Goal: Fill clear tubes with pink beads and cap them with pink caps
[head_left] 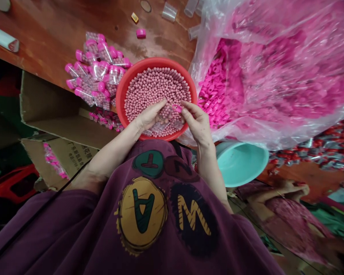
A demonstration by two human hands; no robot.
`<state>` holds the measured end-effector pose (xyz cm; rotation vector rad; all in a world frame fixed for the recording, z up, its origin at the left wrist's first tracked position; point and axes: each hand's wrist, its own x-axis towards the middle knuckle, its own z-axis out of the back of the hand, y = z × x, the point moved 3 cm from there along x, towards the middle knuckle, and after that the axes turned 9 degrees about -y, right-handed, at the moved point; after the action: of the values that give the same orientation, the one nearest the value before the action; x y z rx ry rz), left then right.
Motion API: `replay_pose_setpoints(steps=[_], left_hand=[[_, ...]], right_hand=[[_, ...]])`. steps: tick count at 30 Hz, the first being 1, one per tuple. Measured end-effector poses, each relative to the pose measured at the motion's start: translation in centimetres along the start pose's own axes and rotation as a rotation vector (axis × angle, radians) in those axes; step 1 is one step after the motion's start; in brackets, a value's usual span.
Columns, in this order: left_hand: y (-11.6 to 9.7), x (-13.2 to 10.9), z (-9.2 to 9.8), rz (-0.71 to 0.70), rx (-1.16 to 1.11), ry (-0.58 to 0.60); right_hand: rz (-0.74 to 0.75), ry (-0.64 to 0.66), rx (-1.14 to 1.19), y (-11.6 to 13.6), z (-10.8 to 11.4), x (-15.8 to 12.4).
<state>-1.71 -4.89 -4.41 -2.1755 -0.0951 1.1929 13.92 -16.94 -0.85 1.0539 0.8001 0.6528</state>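
Observation:
A red bowl [123, 86] full of small pink balls [153, 88] sits at the edge of a brown table. Over its near side my left hand [150, 114] is closed round a clear plastic tube [166, 114] that holds pink balls. My right hand [196, 122] pinches a small pink cap [177, 108] at the tube's end. A pile of filled clear tubes with pink caps [96, 68] lies just left of the bowl.
A big clear plastic bag of pink caps [260, 65] fills the right side. A teal bowl [240, 162] sits below it. Open cardboard boxes [60, 114] with more filled tubes stand to the left. Empty tubes [169, 11] lie at the back. Another person [283, 206] works at lower right.

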Motion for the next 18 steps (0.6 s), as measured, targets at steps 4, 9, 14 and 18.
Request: replay_pose_setpoints(steps=[4, 9, 14, 18], left_hand=[[0.0, -0.1, -0.3, 0.002, 0.020, 0.024], [-0.8, -0.2, -0.5, 0.001, 0.037, 0.071], [-1.4, -0.4, -0.3, 0.054, -0.016, 0.076], [-1.2, -0.5, -0.1, 0.072, -0.002, 0.080]], right_hand=[[0.248, -0.090, -0.216, 0.9, 0.1, 0.8], [0.402, -0.031, -0.321, 1.5, -1.2, 0.2], [0.413, 0.015, -0.280, 1.1, -1.5, 0.0], [0.385, -0.042, -0.322, 0.4, -1.2, 0.5]])
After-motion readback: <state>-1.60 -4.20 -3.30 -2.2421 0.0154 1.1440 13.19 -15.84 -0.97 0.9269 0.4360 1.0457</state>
